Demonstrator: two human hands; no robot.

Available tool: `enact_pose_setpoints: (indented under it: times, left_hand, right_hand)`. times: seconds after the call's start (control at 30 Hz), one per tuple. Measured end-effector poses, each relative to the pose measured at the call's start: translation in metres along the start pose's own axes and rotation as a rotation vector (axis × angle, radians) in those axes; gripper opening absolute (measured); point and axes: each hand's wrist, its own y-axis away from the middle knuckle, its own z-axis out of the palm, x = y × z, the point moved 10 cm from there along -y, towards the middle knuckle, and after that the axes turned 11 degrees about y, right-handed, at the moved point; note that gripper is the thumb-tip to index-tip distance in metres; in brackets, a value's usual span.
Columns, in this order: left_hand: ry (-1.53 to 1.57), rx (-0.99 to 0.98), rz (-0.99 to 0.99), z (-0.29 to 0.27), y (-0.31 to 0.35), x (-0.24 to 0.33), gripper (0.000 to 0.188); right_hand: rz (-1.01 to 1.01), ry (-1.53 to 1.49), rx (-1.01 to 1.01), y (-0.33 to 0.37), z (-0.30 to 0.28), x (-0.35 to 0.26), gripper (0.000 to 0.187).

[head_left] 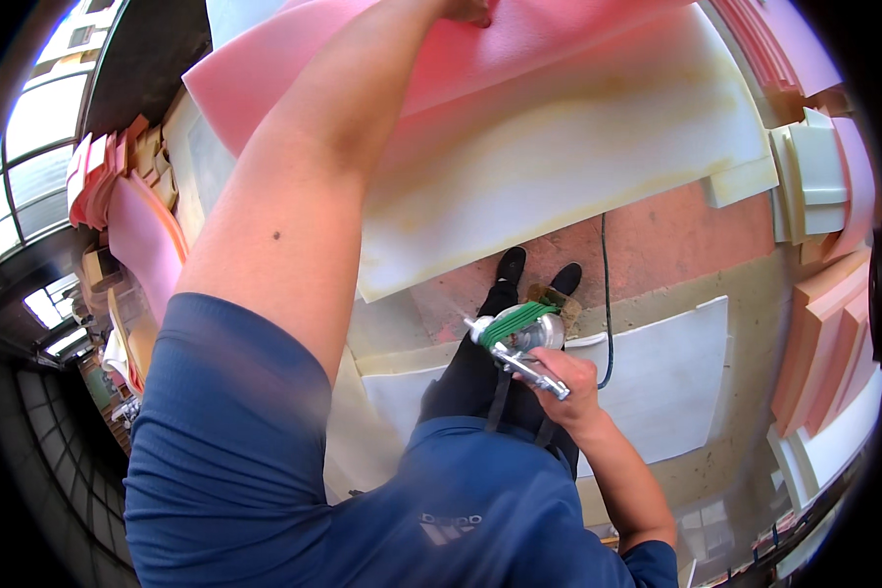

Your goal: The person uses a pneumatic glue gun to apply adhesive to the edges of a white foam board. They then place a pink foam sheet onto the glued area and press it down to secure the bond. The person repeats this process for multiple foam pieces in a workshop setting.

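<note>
My right hand [568,385] is closed round the handle of a metal spray gun [531,368], held in front of my legs. The gun's round cup [542,331] has green cord or band wound about it. A faint mist shows by the nozzle. My left arm stretches far forward, and my left hand [468,11] is at the top edge, its fingers curled against a pink foam sheet [441,73]; most of that hand is cut off. The pink sheet is bent back over a large white, yellow-stained foam sheet [578,147], which lies before me.
A dark hose [608,294] runs along the floor beside my feet. White sheeting [657,382] covers a surface near my right arm. Stacked foam pieces [828,343] stand at the right, with more pink foam [142,220] at the left near the windows.
</note>
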Motion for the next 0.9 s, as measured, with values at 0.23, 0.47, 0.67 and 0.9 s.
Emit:
enact_pose_setpoints:
  times: [0.23,0.47,0.67,0.9]
  left_hand:
    - [-1.618,-0.092,0.468,0.02,-0.004,0.051,0.02]
    - [-2.802,-0.129,0.887,0.041,0.058,-0.05,0.086]
    - [-2.742,-0.054,0.934,0.039,0.069,-0.059,0.095]
    - [-2.873,-0.212,1.063,0.053,0.05,-0.046,0.093]
  right_hand:
    - [0.28,0.097,0.219,0.021,-0.071,0.067,0.024]
    - [0.477,0.161,0.604,0.05,-0.182,0.12,0.021]
    - [0.725,0.11,0.879,0.092,-0.248,0.168,0.026]
    - [0.701,0.081,0.927,0.095,-0.266,0.177,0.015]
